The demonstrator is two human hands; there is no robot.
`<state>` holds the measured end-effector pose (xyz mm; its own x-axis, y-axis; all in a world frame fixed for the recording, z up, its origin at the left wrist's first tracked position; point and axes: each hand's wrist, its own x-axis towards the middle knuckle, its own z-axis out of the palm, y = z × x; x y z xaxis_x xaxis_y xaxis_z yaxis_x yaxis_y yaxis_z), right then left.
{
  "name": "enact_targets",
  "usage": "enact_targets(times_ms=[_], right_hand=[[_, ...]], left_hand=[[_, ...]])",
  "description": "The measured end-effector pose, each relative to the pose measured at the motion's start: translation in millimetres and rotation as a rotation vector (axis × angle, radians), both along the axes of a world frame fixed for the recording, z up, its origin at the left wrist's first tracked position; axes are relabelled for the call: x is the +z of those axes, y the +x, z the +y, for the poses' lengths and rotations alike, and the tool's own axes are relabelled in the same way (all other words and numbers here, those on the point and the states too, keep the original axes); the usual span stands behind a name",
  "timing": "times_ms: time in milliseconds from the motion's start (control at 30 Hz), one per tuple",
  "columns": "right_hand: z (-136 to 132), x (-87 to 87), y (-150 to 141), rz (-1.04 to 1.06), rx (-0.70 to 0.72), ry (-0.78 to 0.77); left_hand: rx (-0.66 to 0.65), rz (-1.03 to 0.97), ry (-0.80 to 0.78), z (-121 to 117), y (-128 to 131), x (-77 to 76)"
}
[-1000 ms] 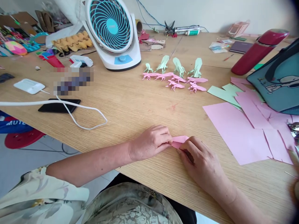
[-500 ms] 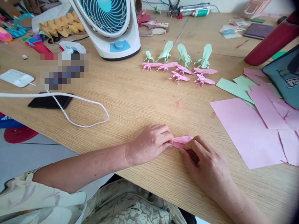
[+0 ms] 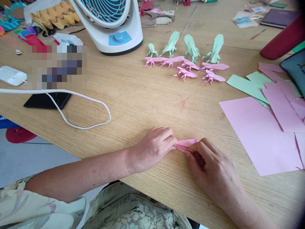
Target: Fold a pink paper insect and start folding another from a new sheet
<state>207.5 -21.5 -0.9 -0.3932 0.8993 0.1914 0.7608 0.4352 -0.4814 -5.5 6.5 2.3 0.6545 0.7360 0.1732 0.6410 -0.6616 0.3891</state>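
Note:
A narrow piece of folded pink paper (image 3: 185, 144) lies low over the wooden table between my two hands. My left hand (image 3: 154, 148) is closed, its thumb and fingers pinching the paper's left end. At the right end, my right hand (image 3: 212, 165) grips it between thumb and bent fingers. Both ends of the paper are hidden by fingers. Farther back stand several folded pink paper insects (image 3: 186, 73), with several larger green paper insects (image 3: 192, 49) in a row behind them.
To the right lie a large pink sheet (image 3: 257, 133) and overlapping green paper pieces (image 3: 247, 87). A red cylinder (image 3: 281, 39) stands beyond them. A white fan (image 3: 121, 39) is at the back. On the left, a white cable (image 3: 108, 111) loops past a black flat object (image 3: 47, 101).
The camera view has shifted slightly, so the table's contents sit a little differently in the picture. Both hands keep hold of the folded paper, with only slight movement of the right fingers.

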Motion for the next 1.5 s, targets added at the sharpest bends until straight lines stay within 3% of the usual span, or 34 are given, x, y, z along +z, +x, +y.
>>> enact_targets(times_ms=[767,967,1200,1500], right_hand=[[4,1.0,-2,-0.035,-0.002,-0.036],[3,-0.6,-1,-0.037,-0.008,-0.043],[3,-2.2,0,-0.039,-0.010,-0.029],[3,-4.0,-1,-0.025,0.004,-0.017]], left_hand=[[0.105,0.059,-0.017,1,5,3.2],[-0.078,-0.029,-0.155,14,-14,6.0],[-0.081,-0.146,-0.219,19,-18,4.9],[-0.059,-0.128,-0.214,21,-11,5.8]])
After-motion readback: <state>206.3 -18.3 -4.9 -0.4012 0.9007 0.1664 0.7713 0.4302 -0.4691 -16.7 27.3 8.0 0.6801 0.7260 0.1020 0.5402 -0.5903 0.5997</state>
